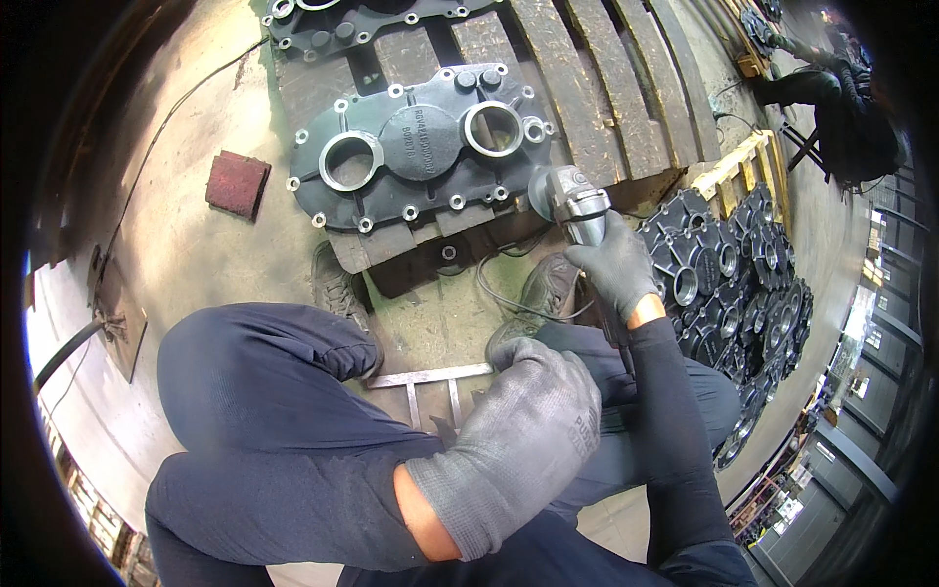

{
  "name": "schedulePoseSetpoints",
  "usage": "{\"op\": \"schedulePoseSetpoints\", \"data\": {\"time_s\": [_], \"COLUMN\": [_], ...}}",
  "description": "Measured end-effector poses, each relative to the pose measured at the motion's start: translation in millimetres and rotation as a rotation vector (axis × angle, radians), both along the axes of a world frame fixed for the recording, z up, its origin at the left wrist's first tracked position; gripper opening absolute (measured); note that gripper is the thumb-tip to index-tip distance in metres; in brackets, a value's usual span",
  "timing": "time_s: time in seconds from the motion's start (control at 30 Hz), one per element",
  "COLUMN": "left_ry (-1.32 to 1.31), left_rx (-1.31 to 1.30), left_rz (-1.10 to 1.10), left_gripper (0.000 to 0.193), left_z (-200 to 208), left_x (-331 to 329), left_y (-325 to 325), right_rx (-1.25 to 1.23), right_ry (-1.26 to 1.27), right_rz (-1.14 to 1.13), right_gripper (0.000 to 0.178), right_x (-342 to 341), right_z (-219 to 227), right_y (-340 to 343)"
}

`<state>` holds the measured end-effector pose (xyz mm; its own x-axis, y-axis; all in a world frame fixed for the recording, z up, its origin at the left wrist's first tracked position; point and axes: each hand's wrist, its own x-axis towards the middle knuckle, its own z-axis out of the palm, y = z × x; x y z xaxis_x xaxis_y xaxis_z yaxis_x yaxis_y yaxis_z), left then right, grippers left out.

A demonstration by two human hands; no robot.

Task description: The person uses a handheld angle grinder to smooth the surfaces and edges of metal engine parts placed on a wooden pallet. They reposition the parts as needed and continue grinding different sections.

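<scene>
Head view: right hand (614,266) wrapped tight around angle grinder (572,207), disc end just off the dark cast cover's (421,147) right edge.
Cover lies flat on wooden pallet (587,88). Left hand (523,440) gloved, fingers curled loose, holding nothing, well below the cover.

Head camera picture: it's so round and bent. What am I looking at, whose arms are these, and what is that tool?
The camera sits on a seated person's head and looks down through a very wide lens, which bends straight edges. The arms from the bottom are that person's own, in grey gloves. The right hand grips a small grinder, its disc near the edge of a dark metal cover with two round holes, lying on a wooden pallet. The left hand rests over the knee, holding nothing. More covers are stacked at right, and a red block lies on the floor.
</scene>
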<state>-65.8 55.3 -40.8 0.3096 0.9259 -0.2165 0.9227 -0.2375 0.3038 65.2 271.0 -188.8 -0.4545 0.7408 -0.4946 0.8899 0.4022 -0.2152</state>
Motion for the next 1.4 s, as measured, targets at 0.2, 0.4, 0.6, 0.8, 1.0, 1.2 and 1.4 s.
{"op": "schedulePoseSetpoints", "data": {"time_s": [0.2,0.4,0.6,0.8,1.0,1.2,1.4], "left_ry": [-0.042,-0.021,-0.008,-0.031,-0.094,-0.071,-0.051], "left_rx": [0.007,-0.003,-0.048,-0.041,-0.023,-0.075,-0.104], "left_rz": [-0.031,0.033,-0.040,0.030,0.032,0.010,0.050], "left_gripper": [0.022,0.021,0.021,0.025,0.026,0.027,0.027], "left_z": [2,8,3,-2,-14,-7,-4], "left_x": [-5,2,3,10,12,9,9], "left_y": [-3,-14,-8,1,8,11,9], "right_rx": [0.016,0.019,0.019,-0.006,-0.087,-0.138,-0.107], "right_ry": [0.007,0.030,0.061,0.095,0.147,0.149,0.132], "right_rz": [0.002,-0.043,-0.084,-0.026,-0.079,-0.048,-0.067], "right_gripper": [0.073,0.072,0.067,0.065,0.067,0.069,0.069], "right_x": [-9,11,23,16,17,26,16], "right_z": [-1,8,13,4,4,2,-3], "right_y": [1,-12,-16,-10,-4,-12,-4]}}
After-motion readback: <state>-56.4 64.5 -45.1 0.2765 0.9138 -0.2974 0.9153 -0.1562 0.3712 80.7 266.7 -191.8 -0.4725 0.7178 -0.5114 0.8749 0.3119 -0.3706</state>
